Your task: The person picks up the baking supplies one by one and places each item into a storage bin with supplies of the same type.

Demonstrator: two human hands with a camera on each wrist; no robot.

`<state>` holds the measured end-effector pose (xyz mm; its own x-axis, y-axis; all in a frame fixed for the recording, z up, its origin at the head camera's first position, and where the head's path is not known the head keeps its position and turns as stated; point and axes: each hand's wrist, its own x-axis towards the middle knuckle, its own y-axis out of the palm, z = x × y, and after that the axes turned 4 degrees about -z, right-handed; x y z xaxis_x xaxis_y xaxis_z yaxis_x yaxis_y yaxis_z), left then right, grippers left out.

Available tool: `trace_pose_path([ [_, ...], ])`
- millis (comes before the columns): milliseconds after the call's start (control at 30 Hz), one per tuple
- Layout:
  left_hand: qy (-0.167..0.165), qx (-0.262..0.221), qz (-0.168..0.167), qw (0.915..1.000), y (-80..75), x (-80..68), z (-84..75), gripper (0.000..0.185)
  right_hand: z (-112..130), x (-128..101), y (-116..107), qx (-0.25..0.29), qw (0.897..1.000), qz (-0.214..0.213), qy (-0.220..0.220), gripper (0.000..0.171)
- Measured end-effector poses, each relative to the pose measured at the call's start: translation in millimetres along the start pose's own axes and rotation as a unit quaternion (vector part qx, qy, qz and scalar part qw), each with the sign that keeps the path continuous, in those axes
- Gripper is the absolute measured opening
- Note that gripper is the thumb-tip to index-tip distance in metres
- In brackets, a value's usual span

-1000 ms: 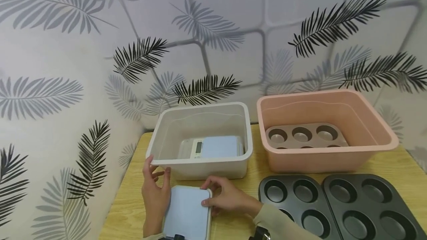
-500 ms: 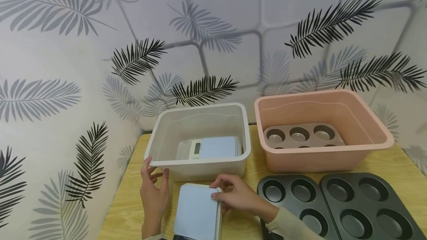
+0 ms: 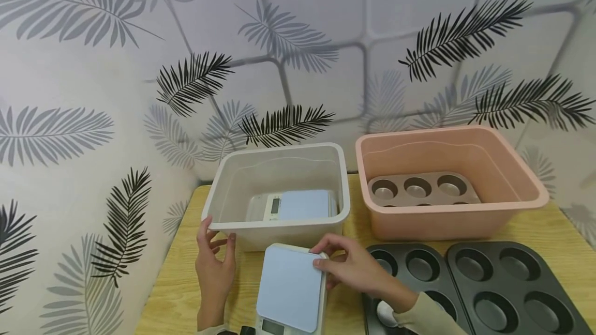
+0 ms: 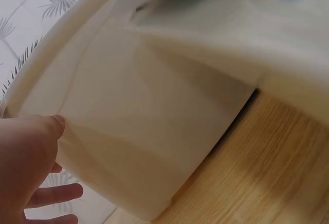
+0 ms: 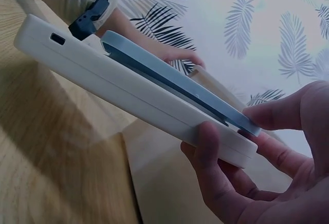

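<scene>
Lower centre: our right hand (image 3: 354, 268) pinches the kitchen scale (image 3: 289, 288) by its edge, lifting it; left hand (image 3: 215, 268), fingers spread, steadies the white bin (image 3: 279, 221).

Two white digital kitchen scales with pale blue platforms were present: one (image 3: 291, 291) at the front edge of the wooden table (image 3: 559, 226), one (image 3: 293, 206) inside a bin. Two plastic bins stood at the back edge: one white (image 3: 274, 221), one pink (image 3: 447, 216). Three metal muffin trays were counted: two black (image 3: 410, 283) (image 3: 517, 286), one bronze (image 3: 421, 189). Two hands (image 3: 215, 268) (image 3: 356, 268) were visible.
</scene>
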<state>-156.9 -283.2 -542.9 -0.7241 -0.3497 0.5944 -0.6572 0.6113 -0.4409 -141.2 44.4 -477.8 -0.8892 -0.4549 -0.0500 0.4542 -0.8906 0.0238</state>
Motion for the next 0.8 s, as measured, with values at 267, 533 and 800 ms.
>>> trace_pose_path([
  [267, -0.007, -0.001, -0.002, 1.0000, -0.3, -0.4, -2.3, 0.075, 11, -8, -12, 0.004, 1.000, 0.008, -0.012, 0.026],
  [533, -0.027, -0.003, 0.002, 0.9996, -1.0, -2.6, -2.8, 0.074, 18, -14, -18, 0.023, 0.999, 0.020, -0.030, 0.030],
  [800, -0.020, 0.003, 0.000, 0.9998, -0.3, -0.8, -4.3, 0.074, 30, -16, -23, 0.030, 0.999, 0.003, -0.031, 0.032],
])
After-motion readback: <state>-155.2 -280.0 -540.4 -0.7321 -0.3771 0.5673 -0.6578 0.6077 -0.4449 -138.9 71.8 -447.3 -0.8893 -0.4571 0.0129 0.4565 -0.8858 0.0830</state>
